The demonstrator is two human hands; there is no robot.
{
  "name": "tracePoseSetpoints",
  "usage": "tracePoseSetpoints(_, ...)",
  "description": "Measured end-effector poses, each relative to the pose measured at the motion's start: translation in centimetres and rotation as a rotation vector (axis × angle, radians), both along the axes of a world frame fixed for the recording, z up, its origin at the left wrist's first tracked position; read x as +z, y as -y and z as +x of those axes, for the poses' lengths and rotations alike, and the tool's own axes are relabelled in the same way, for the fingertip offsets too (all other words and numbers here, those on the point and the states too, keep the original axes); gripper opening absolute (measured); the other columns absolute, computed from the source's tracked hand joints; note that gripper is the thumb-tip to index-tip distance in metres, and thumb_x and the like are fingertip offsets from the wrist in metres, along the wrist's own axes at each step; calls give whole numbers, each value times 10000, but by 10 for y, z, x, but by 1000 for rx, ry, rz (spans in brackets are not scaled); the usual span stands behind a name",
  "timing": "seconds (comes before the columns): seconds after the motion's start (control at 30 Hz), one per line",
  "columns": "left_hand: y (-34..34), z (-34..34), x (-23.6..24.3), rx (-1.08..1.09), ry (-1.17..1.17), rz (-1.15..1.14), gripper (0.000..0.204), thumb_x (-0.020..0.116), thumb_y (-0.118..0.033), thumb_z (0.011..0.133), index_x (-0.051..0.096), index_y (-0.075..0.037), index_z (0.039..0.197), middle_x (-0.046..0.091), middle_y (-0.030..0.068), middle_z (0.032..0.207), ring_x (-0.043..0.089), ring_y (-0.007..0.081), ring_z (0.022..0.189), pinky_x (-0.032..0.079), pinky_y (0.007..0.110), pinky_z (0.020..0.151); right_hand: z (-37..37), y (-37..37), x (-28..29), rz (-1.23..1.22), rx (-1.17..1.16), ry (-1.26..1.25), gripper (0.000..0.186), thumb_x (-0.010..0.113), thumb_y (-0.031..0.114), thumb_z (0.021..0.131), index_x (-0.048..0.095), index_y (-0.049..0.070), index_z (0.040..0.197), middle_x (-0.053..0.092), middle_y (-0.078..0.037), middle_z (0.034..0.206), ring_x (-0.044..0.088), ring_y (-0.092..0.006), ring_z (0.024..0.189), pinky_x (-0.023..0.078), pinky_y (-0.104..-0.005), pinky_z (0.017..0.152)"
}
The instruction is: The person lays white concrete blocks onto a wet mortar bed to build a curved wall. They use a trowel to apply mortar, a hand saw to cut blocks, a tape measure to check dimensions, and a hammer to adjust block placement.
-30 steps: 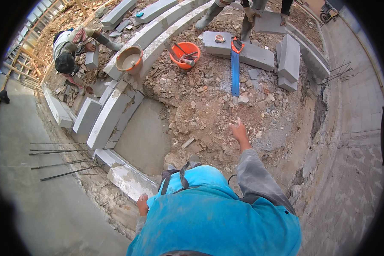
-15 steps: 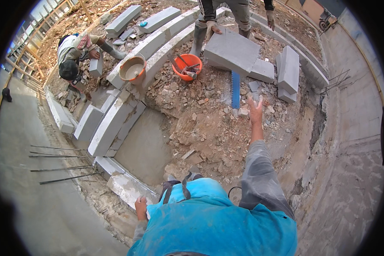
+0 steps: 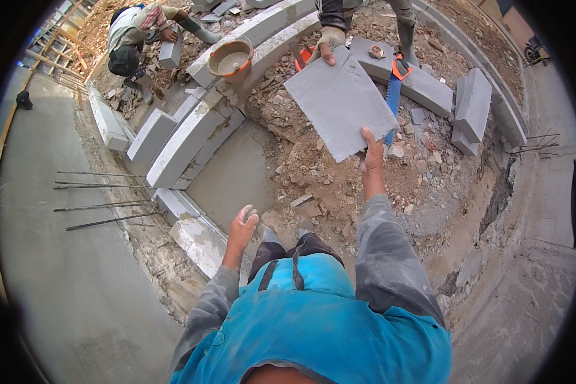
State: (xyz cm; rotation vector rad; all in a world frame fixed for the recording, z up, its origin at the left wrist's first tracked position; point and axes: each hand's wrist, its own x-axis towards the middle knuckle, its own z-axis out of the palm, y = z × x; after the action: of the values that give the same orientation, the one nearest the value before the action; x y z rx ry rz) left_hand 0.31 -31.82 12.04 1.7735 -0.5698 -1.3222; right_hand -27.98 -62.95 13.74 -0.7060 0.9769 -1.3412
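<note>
My right hand (image 3: pixel 371 157) grips the lower edge of a flat grey block slab (image 3: pixel 339 102), while a co-worker's gloved hand (image 3: pixel 326 48) holds its upper end. My left hand (image 3: pixel 243 224) is raised left of my boots, apart from the slab, its fingers loosely bent with nothing visible in them. A blue hand saw (image 3: pixel 393 99) with an orange-black handle rests against a long grey block (image 3: pixel 429 89), partly hidden by the slab. Behind it an orange bucket (image 3: pixel 302 57) is mostly covered. A tan bucket (image 3: pixel 230 61) stands on the curved block wall (image 3: pixel 182 147).
A second co-worker (image 3: pixel 128 35) bends over a block at the upper left. Rebar (image 3: pixel 102 205) juts over a concrete slope at left. Stacked blocks (image 3: pixel 470 115) lie at right. Rubble (image 3: pixel 313 179) and a wet mortar patch (image 3: pixel 224 179) are before me.
The co-worker's slab has swung down toward me, and my right hand has reached up and taken hold of it. My left hand has risen forward from beside my hip.
</note>
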Motion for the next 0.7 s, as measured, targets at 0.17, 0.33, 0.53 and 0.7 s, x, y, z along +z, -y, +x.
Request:
tracePoseSetpoints(0.17,120,-52,26,110,-308,-277,1089,768,-446,798,102,-4,1538,295,287,1518,321,330,1419,325,413,1124,20,-81,27,157,91,127,713,742,330,795,436,37,1369,546,-112,1273,559,-259,1153,494,-465,928)
tracePoseSetpoints(0.33,123,-99,14,295,-561,-362,933,767,-295,793,187,-58,1485,451,158,1364,456,279,1270,375,419,1076,19,-152,26,303,176,-29,735,737,299,798,399,10,1382,542,-138,1260,547,-269,1156,477,-446,952)
tracePoseSetpoints(0.53,33,-84,0,599,-465,-280,855,740,-175,786,212,-44,1446,479,153,1302,512,263,1183,443,411,1010,42,-204,-11,717,476,-71,785,731,359,806,364,9,1406,535,-175,1278,541,-318,1178,487,-488,943)
tracePoseSetpoints(0.7,-52,-32,-20,725,-56,-10,1127,782,-206,711,22,-14,1522,408,251,1335,459,334,1239,411,447,1035,63,-244,-47,844,1051,-284,914,745,322,834,228,-16,1507,525,-212,1333,597,-323,1126,535,-446,870)
